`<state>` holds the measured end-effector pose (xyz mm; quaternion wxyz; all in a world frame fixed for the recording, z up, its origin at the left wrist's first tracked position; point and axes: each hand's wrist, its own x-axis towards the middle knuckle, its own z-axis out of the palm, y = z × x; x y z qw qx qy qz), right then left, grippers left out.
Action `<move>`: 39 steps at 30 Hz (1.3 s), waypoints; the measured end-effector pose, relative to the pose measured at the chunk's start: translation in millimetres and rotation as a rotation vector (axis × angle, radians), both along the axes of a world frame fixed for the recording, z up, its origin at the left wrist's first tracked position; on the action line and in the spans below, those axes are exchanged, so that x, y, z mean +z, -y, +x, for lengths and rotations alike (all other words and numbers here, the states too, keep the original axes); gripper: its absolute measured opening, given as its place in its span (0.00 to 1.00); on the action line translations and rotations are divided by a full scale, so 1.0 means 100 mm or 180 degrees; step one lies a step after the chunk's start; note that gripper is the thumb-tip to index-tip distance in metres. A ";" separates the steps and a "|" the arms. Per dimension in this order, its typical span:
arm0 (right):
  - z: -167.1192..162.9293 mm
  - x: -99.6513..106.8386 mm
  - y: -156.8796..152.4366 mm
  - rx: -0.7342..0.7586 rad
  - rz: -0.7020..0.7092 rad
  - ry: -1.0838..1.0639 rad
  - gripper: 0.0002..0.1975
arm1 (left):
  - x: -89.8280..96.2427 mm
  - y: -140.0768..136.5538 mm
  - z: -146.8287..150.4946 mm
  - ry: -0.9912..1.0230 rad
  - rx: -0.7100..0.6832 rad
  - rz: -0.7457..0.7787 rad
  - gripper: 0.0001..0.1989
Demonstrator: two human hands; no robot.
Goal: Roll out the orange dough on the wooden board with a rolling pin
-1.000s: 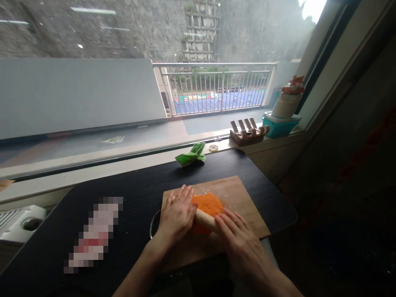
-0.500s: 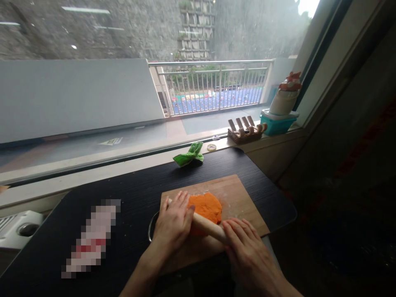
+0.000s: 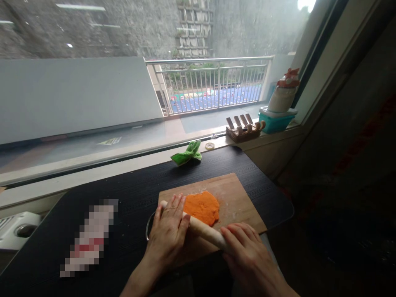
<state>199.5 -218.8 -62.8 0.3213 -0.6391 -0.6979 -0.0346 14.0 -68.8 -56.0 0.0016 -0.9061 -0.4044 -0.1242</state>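
Observation:
A pale wooden rolling pin [image 3: 206, 232] lies aslant over the near part of a wooden cutting board [image 3: 239, 199]. My left hand [image 3: 170, 218] rests over its far left end, fingers laid across the wood. Around the right end curl the fingers of my right hand [image 3: 244, 243]; that tip of the pin is hidden. Just beyond the pin sits a flattened piece of orange dough [image 3: 202, 207] with an uneven edge. Whether the pin touches the dough's near edge is hard to tell. White flour dusts the board beside the dough.
The board lies on a black table [image 3: 133, 194]. Behind it is a crumpled green cloth [image 3: 187, 153]. A blurred-out packet [image 3: 93, 235] lies left. On the windowsill stand a brown rack [image 3: 244, 128], a teal box [image 3: 275, 122] and a bottle [image 3: 282, 97]. A metal loop [image 3: 147, 227] shows beside my left hand.
Both hands have drawn the rolling pin slightly toward me, off the dough's near part. Orange dough that showed on the near side of the pin no longer shows there. The view shifted slightly.

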 end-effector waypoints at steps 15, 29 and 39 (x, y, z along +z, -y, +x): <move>0.15 0.06 0.05 0.0072 -0.0243 -0.0226 0.15 | -0.06 0.01 0.02 0.0207 0.0091 0.0077 0.26; 0.47 0.06 -0.28 0.0044 -0.0748 -0.1561 0.14 | -0.03 0.02 -0.63 0.0484 0.0109 0.0030 0.19; 0.60 0.09 -0.37 -0.0080 -0.1157 -0.2258 0.17 | -0.15 0.18 -0.75 0.0804 0.0024 0.0463 0.16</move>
